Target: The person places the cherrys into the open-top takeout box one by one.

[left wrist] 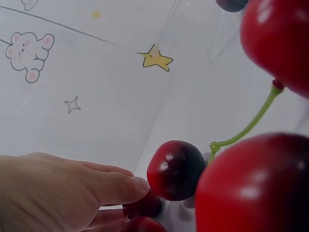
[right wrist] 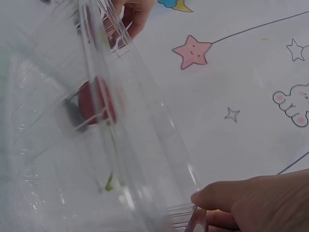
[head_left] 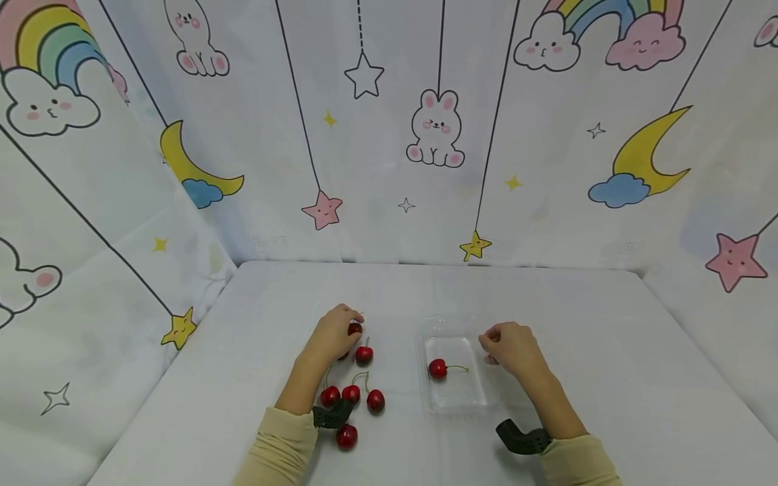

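As my left fingers (head_left: 349,314) curl: one glossy round cherry (head_left: 355,329), pinched!
Right fingers (head_left: 494,335): bent, pinching the clear plastic box (head_left: 452,393) by its edge.
Inside: a shiny cherry (head_left: 437,368), thin green stem (head_left: 457,367).
White counter (head_left: 632,351): smooth, more plump cherries (head_left: 375,402) loose.

Looks like a small draped booth (head_left: 115,182), closed in at the back and at both sides by white printed sheeting (head_left: 389,169). Carries a nursery pattern: rainbows (head_left: 51,37), smiling clouds (head_left: 647,44), moons (head_left: 632,148), bunnies (head_left: 435,135) and stars (head_left: 323,209), some hung on drawn strings (head_left: 299,101). Shows creases (head_left: 214,283) and an overlapping edge (head_left: 146,131) toward the left corner, so hangs as loose cloth or film rather than painted wall. Meets a plain white tabletop (head_left: 273,290) along a straight back edge. Repeats the same print in both wrist views. Could be set up in a home or a studio; cannot tell which.
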A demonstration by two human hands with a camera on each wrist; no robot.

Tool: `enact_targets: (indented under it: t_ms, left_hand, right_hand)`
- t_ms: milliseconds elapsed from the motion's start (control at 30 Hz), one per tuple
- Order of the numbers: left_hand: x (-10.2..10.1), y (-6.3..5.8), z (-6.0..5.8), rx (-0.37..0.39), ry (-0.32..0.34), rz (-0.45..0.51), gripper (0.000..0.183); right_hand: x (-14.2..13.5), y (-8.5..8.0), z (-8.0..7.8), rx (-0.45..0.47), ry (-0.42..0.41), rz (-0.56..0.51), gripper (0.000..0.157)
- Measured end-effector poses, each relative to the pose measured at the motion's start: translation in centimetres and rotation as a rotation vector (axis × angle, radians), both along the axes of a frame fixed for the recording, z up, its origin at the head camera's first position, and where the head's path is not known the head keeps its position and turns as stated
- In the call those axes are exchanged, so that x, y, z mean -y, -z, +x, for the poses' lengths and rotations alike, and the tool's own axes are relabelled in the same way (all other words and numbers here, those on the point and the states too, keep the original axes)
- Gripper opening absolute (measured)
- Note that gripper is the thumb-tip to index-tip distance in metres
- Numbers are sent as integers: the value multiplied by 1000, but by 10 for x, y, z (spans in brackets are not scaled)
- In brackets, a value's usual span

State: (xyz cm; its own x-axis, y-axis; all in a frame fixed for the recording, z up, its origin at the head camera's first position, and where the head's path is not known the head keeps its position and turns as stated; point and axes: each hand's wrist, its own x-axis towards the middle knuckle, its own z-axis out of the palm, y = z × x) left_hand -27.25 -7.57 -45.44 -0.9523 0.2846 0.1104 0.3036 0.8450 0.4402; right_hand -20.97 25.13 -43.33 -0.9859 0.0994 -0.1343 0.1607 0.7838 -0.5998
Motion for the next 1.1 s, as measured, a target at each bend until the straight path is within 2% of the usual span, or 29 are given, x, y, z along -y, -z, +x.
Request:
enact_targets:
  t_ms: [300,733,1100]
  left_hand:
    - [0,2,1,-6,18,2,26]
    - [-2,5,-2,9,-14,-19,27]
    - [-1,4,-1,1,-7,-31,29]
  right_hand:
    - [1,-2,1,22,-3,-2,24]
    - [3,-3,3,25,-10,-8,21]
    - [3,-4,3,34,-9,-1,20]
